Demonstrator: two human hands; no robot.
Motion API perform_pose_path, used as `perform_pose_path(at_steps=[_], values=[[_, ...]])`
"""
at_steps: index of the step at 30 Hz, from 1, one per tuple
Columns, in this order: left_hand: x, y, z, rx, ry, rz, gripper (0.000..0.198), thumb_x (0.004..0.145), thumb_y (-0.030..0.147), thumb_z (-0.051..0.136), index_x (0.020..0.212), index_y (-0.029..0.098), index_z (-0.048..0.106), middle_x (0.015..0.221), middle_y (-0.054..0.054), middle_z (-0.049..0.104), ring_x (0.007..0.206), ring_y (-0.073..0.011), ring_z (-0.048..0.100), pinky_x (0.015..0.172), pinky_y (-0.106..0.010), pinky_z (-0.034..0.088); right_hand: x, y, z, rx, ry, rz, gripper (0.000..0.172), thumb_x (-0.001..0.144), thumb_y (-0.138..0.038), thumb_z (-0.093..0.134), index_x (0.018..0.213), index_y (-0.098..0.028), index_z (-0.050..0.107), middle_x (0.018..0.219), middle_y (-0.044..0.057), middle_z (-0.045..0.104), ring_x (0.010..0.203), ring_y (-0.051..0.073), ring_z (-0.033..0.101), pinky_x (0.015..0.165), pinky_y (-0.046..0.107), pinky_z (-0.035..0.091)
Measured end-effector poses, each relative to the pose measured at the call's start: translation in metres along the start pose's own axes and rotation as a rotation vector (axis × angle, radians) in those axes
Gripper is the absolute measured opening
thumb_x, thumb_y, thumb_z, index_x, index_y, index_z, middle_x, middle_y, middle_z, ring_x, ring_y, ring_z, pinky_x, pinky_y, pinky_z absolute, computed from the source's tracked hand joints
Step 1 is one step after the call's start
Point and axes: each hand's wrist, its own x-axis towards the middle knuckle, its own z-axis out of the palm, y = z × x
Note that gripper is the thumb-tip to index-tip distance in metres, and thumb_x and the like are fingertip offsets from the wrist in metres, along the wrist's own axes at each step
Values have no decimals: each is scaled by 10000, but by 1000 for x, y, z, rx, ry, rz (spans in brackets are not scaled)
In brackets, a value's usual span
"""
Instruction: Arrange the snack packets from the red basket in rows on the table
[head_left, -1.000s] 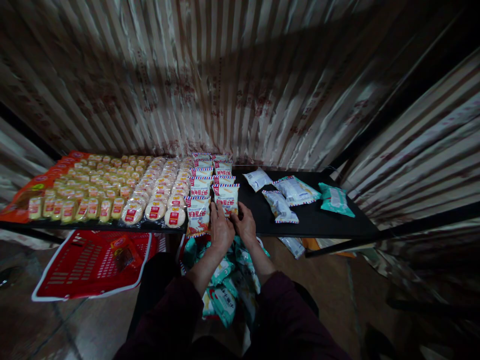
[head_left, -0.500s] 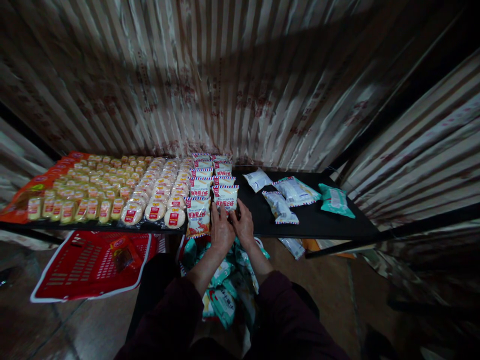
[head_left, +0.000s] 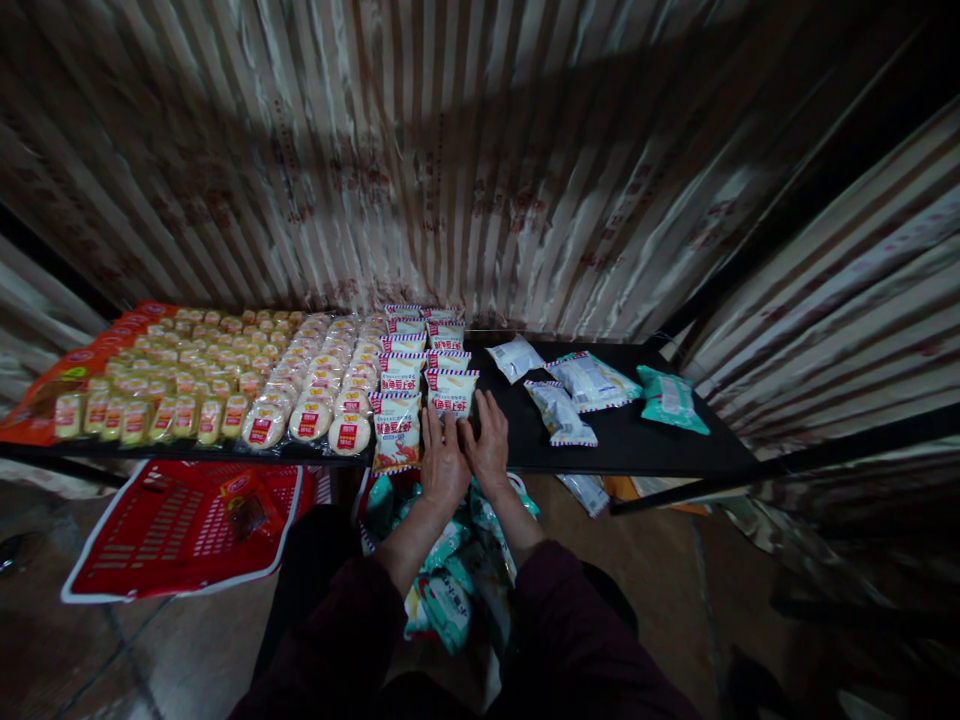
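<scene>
A white snack bag (head_left: 452, 388) with a striped edge and red lettering lies at the front of the right-hand row of bags. On its lower part rest the outstretched fingers of my left hand (head_left: 442, 465). My right hand (head_left: 489, 448) is beside it, thumb close to the left hand and fingers extended along the bag's right edge. Neither hand is closed round the bag. To the left sits another such bag (head_left: 397, 432), its front showing a red picture. Behind these two, more bags of the same kind overlap in two rows.
Wrapped round crackers (head_left: 310, 421) and small yellow packets (head_left: 210, 420) fill the black shelf's (head_left: 645, 455) left side. Loose white bags (head_left: 561, 412) and a teal bag (head_left: 673, 400) lie right. Below are a red basket (head_left: 187, 575) and more teal bags (head_left: 446, 605).
My right hand's fingers have straightened and shifted slightly right, off the bag's face. The left hand stays almost in place; the bag has barely moved.
</scene>
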Motion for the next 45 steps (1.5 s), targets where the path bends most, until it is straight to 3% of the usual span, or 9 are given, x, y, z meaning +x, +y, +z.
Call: perform_pose_path(at_steps=[3, 6, 11, 22, 32, 45], values=[[-1, -2, 2, 24, -2, 11, 529, 852, 83, 399, 1381, 90, 392, 1525, -165, 273, 1440, -299, 117, 1140, -474, 287, 6, -6, -6, -82, -21, -129, 461, 930, -300, 391, 1384, -230, 435, 1547, 74, 249, 1398, 260, 235, 1095, 475, 303], [-1, -3, 4, 29, -1, 27, 520, 849, 75, 388, 1369, 82, 408, 1503, -169, 320, 1436, -299, 129, 1134, -479, 298, 13, -10, -10, -155, -89, -194, 423, 933, -278, 399, 1344, -240, 491, 1555, 44, 235, 1416, 267, 174, 1105, 475, 290], [0, -5, 5, 40, -12, 35, 525, 834, 45, 385, 1358, 54, 409, 1504, -192, 306, 1436, -291, 125, 1137, -461, 297, 17, -10, -6, -179, -137, -163, 429, 936, -285, 397, 1352, -222, 481, 1535, 61, 286, 1411, 269, 177, 1092, 487, 311], [-5, -4, 2, 31, -32, 41, 535, 838, 47, 394, 1372, 48, 369, 1518, -212, 254, 1440, -292, 79, 1140, -491, 273, 13, -9, -5, -132, -143, -170, 455, 937, -282, 376, 1379, -197, 443, 1561, 61, 222, 1435, 255, 112, 1121, 475, 279], [-11, -1, -2, -24, -44, 57, 535, 856, 103, 401, 1386, 50, 358, 1516, -219, 256, 1441, -308, 69, 1134, -530, 265, -4, -6, -8, -88, -86, -111, 460, 929, -269, 370, 1379, -192, 434, 1557, 85, 218, 1420, 262, 173, 1098, 511, 302], [-30, 1, -11, 15, -71, 113, 495, 853, 89, 408, 1345, 27, 410, 1506, -224, 276, 1437, -308, 71, 1134, -521, 274, -26, -14, -18, -38, -70, -82, 415, 924, -260, 364, 1295, -156, 516, 1468, 120, 370, 1363, 245, 285, 1087, 471, 336]])
